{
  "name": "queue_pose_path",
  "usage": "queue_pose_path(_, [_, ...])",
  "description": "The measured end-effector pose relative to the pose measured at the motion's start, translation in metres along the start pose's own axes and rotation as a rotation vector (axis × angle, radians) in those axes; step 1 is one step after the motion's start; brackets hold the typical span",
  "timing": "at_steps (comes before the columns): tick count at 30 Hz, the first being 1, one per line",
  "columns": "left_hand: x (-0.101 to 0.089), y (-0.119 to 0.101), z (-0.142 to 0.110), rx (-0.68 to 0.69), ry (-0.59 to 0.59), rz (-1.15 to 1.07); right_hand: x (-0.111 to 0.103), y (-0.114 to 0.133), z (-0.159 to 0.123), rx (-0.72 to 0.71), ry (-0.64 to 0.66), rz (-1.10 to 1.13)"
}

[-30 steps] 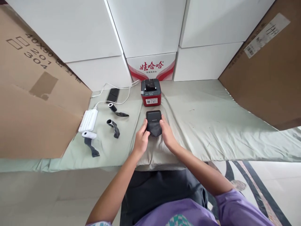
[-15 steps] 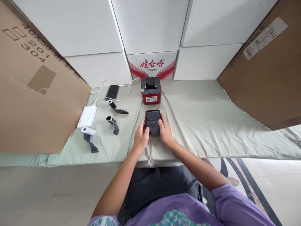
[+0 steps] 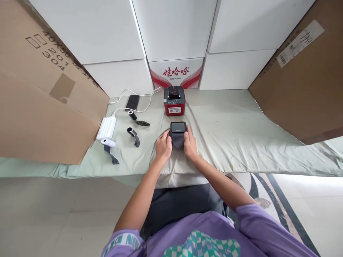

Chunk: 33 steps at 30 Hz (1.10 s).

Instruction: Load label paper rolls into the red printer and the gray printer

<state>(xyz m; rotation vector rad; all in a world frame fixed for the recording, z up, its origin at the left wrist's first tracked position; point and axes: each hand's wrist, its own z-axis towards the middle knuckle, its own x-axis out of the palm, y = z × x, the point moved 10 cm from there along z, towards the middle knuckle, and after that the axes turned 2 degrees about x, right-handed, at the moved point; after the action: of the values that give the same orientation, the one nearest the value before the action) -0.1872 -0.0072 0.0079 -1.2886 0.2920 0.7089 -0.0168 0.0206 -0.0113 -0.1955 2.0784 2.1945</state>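
Between my two hands is a small black portable printer point(image 3: 178, 127), close to the table's front edge. A dark strip point(image 3: 178, 140) lies over its near half. My left hand point(image 3: 163, 145) is closed around the printer's left side, thumb along the near left edge. On the opposite side my right hand point(image 3: 190, 143) grips it, thumb at the right edge by the strip. Just behind stands a red and black desktop printer point(image 3: 174, 107) with a dark piece on top. The undersides of the fingers are partly hidden.
To the left lie several small rolls with dark strips, including a white roll point(image 3: 108, 142), near a white power bank point(image 3: 106, 127) with a cable. A black phone point(image 3: 132, 102) lies behind. Large cardboard boxes point(image 3: 34, 96) flank the cloth-covered table point(image 3: 227, 125); white boxes line the back.
The view has shifted a little, so the scene sits further right. My thumbs have moved outward to the portable printer's edges, and its lid now catches more light.
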Motion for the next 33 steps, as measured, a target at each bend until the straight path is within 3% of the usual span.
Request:
queue_pose_path(5, [0.001, 0.003, -0.002, 0.029, -0.044, 0.002, -0.008, 0.001, 0.002, -0.038, -0.098, 0.01])
queue_pose_path(9, [-0.001, 0.016, -0.001, -0.009, -0.102, -0.065, -0.018, 0.002, 0.002, -0.065, -0.205, 0.051])
queue_pose_path(12, [-0.004, 0.021, -0.002, -0.062, -0.133, -0.108, -0.019, 0.005, 0.004, -0.111, -0.207, 0.052])
queue_pose_path(19, [-0.009, 0.018, -0.003, -0.113, -0.169, -0.186, -0.012, 0.011, 0.016, -0.156, -0.049, -0.073])
queue_pose_path(27, [-0.01, 0.018, -0.002, -0.117, -0.18, -0.184, 0.005, 0.017, 0.06, -0.037, 0.234, -0.048])
queue_pose_path(33, [-0.012, 0.018, -0.003, -0.127, -0.188, -0.223, 0.006, 0.018, 0.083, -0.004, 0.296, -0.152])
